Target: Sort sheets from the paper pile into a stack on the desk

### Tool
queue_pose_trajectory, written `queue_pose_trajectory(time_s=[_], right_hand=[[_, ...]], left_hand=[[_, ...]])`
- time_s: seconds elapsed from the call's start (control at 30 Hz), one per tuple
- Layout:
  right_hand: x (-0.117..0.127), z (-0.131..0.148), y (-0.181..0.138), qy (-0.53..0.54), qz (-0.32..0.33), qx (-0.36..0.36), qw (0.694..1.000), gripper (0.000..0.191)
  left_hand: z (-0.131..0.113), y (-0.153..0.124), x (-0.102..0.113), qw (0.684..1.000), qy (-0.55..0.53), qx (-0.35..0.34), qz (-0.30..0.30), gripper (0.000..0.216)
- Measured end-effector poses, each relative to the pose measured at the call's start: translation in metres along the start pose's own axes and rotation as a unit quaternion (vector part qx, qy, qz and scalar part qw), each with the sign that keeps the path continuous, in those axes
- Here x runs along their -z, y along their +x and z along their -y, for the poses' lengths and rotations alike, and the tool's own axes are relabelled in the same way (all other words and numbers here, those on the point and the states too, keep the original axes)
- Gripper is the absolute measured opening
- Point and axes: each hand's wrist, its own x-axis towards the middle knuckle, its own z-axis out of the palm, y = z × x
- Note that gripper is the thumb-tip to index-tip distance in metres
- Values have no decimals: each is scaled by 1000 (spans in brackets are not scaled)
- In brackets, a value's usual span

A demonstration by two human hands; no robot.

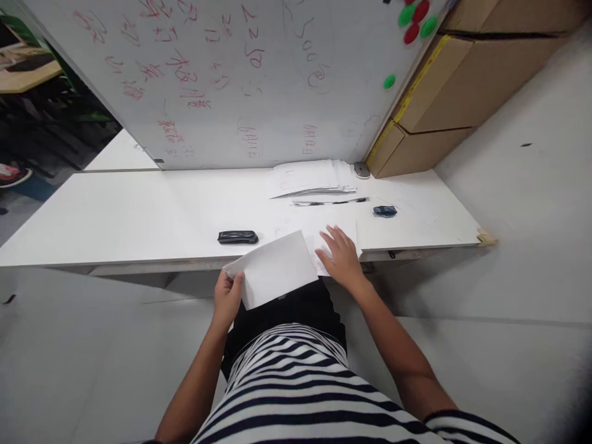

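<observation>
White sheet (280,268): one plain face in play, and we see it tilted across the front edge of the desk (139,216), its near part above the black shorts (319,308); how many layers it has, we cannot tell.
Left hand (227,299): first of two, and it's a pinch, thumb on top, fingers curled beneath, right at the white sheet's left end!
Right hand (342,259): number two, fingers spread over the loose paper (311,237), just beside the white sheet's right edge; whether the fingertips press down, we cannot tell.
Stapler (237,237): one, black, lying just beyond the white sheet's left end.
Paper stack (308,177): one pile, ragged at its right end, lying before the whiteboard (208,117); its layers are too fine for us to count.
Thin strip (335,202): one, dark and pen-like, between the paper stack and the loose paper.
Small items: two on our tally, a dark blue object (385,211) near the thin strip and a grey rounded device (362,170) beside the boxes.
Magnets (411,33): five, three green and two red, four bunched high, one green lower down!
Cardboard boxes (499,80): three that we can see, stacked, yellow along their edges.
</observation>
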Motion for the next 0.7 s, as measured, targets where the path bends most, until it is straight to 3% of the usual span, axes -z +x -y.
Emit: queue_pose_trajectory(time_s=[0.07,0.13,0.2,0.3,0.37,0.43,0.53,0.7], right_hand=[[-11,-9,41,-13,38,-19,999,49],[-26,-14,79,-22,65,-26,997,47],[-42,-17,106,-40,105,-20,993,43],[-61,-20,123,-55,134,-12,989,41],[-67,-21,123,-60,115,-11,992,41],[-70,-21,121,-68,97,-5,993,41],[-67,-20,121,-79,110,8,991,40],[-53,-23,124,-72,164,63,982,39]], left_hand=[[-2,-3,11,998,29,-15,46,37],[-10,-8,15,984,85,-14,154,34],[-22,-15,9,947,142,-20,286,31],[-38,-22,-25,866,171,-62,466,30],[-41,-22,-59,815,178,-93,544,27],[-39,-20,-93,779,209,-118,579,26],[-35,-13,-134,765,219,-148,587,26],[-36,9,-162,774,161,-144,596,27]])
